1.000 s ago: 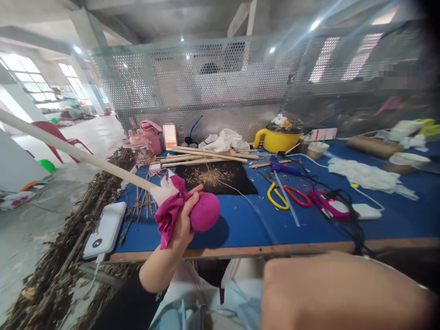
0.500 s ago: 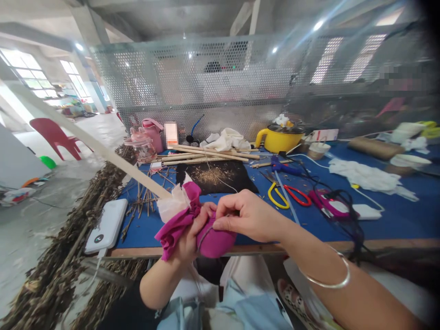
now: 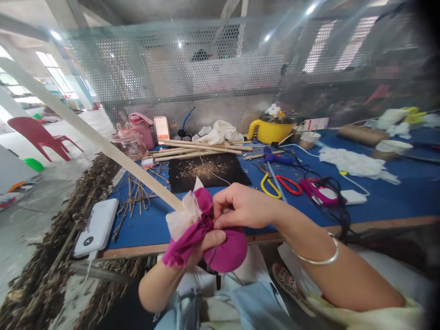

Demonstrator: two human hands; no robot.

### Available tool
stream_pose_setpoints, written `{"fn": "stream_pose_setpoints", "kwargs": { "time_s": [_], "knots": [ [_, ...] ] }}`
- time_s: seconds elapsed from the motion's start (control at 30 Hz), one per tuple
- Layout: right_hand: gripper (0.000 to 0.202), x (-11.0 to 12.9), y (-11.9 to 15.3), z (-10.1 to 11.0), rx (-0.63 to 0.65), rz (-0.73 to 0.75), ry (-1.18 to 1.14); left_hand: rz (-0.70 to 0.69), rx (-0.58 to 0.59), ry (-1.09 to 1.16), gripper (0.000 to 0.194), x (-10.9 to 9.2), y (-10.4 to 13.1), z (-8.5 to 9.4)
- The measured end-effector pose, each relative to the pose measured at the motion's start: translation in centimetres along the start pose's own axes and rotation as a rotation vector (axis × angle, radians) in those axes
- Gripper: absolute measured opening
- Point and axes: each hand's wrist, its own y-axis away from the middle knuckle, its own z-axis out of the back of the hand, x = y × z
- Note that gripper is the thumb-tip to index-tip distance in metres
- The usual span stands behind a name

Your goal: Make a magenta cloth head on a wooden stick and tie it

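My left hand (image 3: 211,240) is closed round the gathered neck of a magenta cloth bundle (image 3: 228,254), its thumb across the folds. The bundle's rounded end bulges toward me, over the table edge. White inner cloth (image 3: 182,220) and ruffled magenta edges flare out on the far left side. From that flare a long pale wooden stick (image 3: 137,172) slants up to the left. A thin dark cord (image 3: 211,257) hangs down over the bundle. At the neck, my right hand (image 3: 245,206) pinches the cord between thumb and fingers; its tips are partly hidden by the folds.
A blue-topped table (image 3: 158,220) carries scissors (image 3: 271,185), a blue glue gun (image 3: 278,156), several wooden sticks (image 3: 206,149), a black mat with shavings (image 3: 209,169), a yellow pot (image 3: 277,130) and a white power bank (image 3: 96,228). Dried stalks (image 3: 65,229) lie at the left.
My right fingers have moved from the bundle's rounded side to its gathered neck. The bundle has shifted slightly right and down, and my left thumb now lies across it. The camera view has turned a little.
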Motion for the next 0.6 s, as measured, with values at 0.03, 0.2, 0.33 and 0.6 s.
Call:
{"fn": "stream_pose_setpoints", "kwargs": {
  "time_s": [0.03, 0.2, 0.33, 0.6],
  "knots": [
    [0.016, -0.5, 0.0, 0.2, 0.026, 0.005, -0.041, 0.015, -0.03, 0.001, 0.04, -0.1, 0.1, -0.1],
    [0.021, -4.7, -1.0, -1.0, -0.284, 0.129, -0.349, -0.078, -0.311, 0.13, 0.013, -2.4, -0.2, -1.1],
    [0.017, -6.1, -2.0, -5.0, -0.595, 0.138, -0.336, -0.072, -0.615, 0.321, 0.019, -3.6, -2.0, -1.9],
    [0.021, -4.8, -0.8, -10.6, -0.778, -0.065, 0.135, -0.35, -0.613, 0.171, 0.016, -1.8, -4.5, -2.2]
  ]
}}
